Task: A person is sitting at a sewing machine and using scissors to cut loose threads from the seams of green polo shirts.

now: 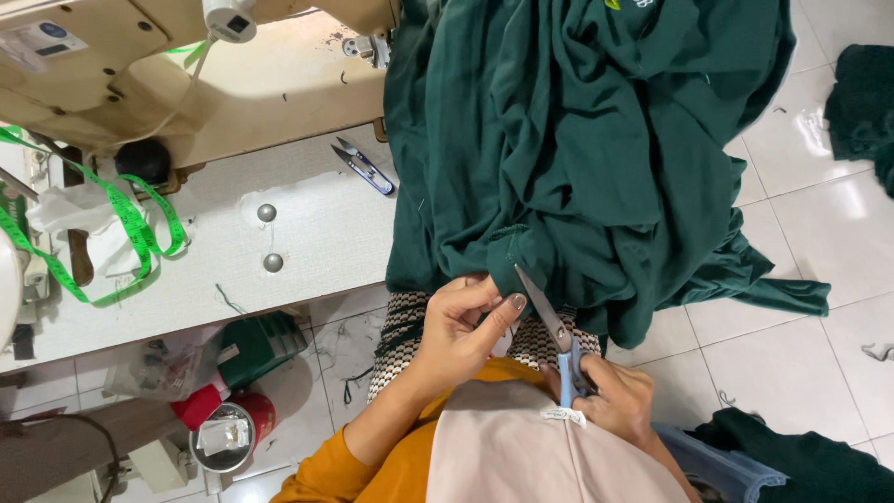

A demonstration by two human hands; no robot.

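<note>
Fabric [577, 140], dark green, heaped over table [307, 233] edge and spilling toward lap; folded hem near lower edge of heap, just above knees. Left hand [466, 326] at that hem, fingers [507, 307] closed, pinching cloth between thumb and forefinger. Right hand [615, 396] lower, fingers curled shut around blue handles of scissors [554, 331]; blades pointed up and left, tip touching hem beside left thumb, blades nearly together. Snips [363, 168] lying on table just left of fabric, apart from both hands. Sewing machine [140, 65], beige, at table's far side. Tape measure [112, 214], bright green, looped across table's left end, over white cloth. Two round metal studs [270, 237] set in tabletop between tape and fabric. Red cup [228, 433] and green bag [256, 349] on tiled floor [819, 279] beneath table. More green cloth [861, 102] at upper right on floor, well apart from heap, and another dark piece at lower right near right elbow.
</note>
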